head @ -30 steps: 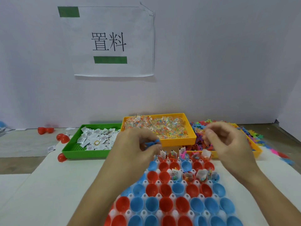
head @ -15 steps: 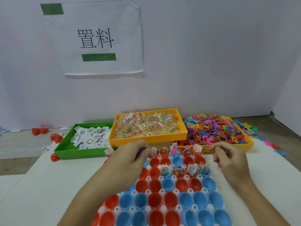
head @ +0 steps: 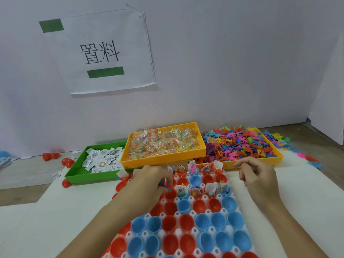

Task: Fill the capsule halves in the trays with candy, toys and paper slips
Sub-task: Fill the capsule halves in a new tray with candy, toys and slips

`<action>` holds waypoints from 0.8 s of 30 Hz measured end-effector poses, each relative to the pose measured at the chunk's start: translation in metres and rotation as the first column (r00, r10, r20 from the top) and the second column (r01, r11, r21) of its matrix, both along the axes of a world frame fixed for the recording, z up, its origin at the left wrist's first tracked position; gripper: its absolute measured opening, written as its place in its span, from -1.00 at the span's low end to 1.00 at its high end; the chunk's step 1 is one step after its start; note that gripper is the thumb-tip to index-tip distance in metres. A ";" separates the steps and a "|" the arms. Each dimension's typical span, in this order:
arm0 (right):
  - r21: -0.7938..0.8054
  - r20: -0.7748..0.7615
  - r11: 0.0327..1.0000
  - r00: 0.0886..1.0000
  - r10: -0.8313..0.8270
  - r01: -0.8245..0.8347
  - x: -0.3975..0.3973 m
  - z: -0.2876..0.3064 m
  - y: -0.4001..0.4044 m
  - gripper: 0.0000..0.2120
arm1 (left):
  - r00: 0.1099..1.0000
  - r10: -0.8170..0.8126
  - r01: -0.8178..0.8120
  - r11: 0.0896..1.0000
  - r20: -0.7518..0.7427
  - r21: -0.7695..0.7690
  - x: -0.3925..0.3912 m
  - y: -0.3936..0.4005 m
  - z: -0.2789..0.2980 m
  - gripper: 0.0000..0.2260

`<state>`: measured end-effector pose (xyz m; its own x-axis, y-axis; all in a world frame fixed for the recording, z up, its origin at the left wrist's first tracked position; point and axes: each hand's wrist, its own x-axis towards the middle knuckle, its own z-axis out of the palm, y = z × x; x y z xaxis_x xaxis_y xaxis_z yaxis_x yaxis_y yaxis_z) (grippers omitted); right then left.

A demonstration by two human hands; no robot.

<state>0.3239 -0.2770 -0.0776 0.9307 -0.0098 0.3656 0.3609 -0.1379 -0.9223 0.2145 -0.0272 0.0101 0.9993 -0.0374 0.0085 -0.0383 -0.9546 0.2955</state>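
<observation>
The left hand [head: 149,180] is low over the far left part of the capsule tray [head: 188,226], with its fingers curled together around a small blue toy [head: 167,189], which shows only a little under the fingertips. It is just above a red half [head: 170,194] that looks empty, at the left end of the second filled row. The right hand [head: 257,178] hovers at the right edge of the tray, fingers loosely curled; I cannot tell if it holds something. The two hands are well apart, with the filled halves [head: 201,189] between them. I think the next move is a short drop of the toy straight down into that red half, so the left hand is clearly the nearer one. Beyond the hands, the tray's long side runs toward the person, and most halves nearer to the person are open and empty. Behind the tray stand three bins: the green bin [head: 78,174] with slips, the orange bin [head: 163,159] with candy, and the toy bin [head: 275,155] on the right.
</observation>
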 end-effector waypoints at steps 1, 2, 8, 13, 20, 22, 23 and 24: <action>0.000 0.002 1.000 1.000 -0.002 0.002 0.000 0.000 0.000 -0.69 | 1.000 -0.001 0.001 1.000 -0.002 -0.012 0.002 -0.001 0.000 -0.82; 0.004 0.002 1.000 1.000 -0.002 0.002 0.000 0.000 0.000 -0.69 | 1.000 -0.005 0.005 1.000 -0.012 -0.013 0.003 -0.002 0.000 -0.85; 0.009 -0.002 1.000 1.000 -0.001 0.001 0.000 -0.001 0.000 -0.70 | 0.996 -0.053 0.058 0.995 -0.072 0.076 0.013 -0.007 0.000 -0.90; -0.001 -0.004 1.000 1.000 -0.001 0.001 0.000 -0.001 0.000 -0.69 | 0.997 -0.060 0.062 0.998 -0.057 0.028 0.015 -0.008 -0.003 -0.86; -0.010 -0.012 1.000 1.000 -0.001 0.001 0.000 -0.001 0.000 -0.69 | 0.996 -0.083 0.082 0.996 0.025 0.029 0.015 0.003 -0.003 -0.89; -0.010 -0.012 1.000 1.000 -0.001 0.001 -0.001 -0.001 0.000 -0.69 | 0.995 -0.083 0.081 0.996 0.052 0.034 0.018 0.010 0.003 -0.88; -0.009 -0.013 1.000 1.000 -0.001 0.001 -0.001 -0.001 0.000 -0.69 | 0.995 -0.077 0.075 0.996 0.061 0.037 0.020 0.013 0.006 -0.89; -0.007 -0.015 1.000 1.000 -0.001 0.001 -0.001 -0.001 0.000 -0.69 | 0.995 -0.066 0.063 0.997 0.075 0.042 0.023 0.016 0.009 -0.91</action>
<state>0.3234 -0.2770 -0.0782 0.9359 -0.0086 0.3522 0.3473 -0.1450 -0.9265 0.2374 -0.0113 0.0194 0.9912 -0.1034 0.0821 -0.1210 -0.9604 0.2510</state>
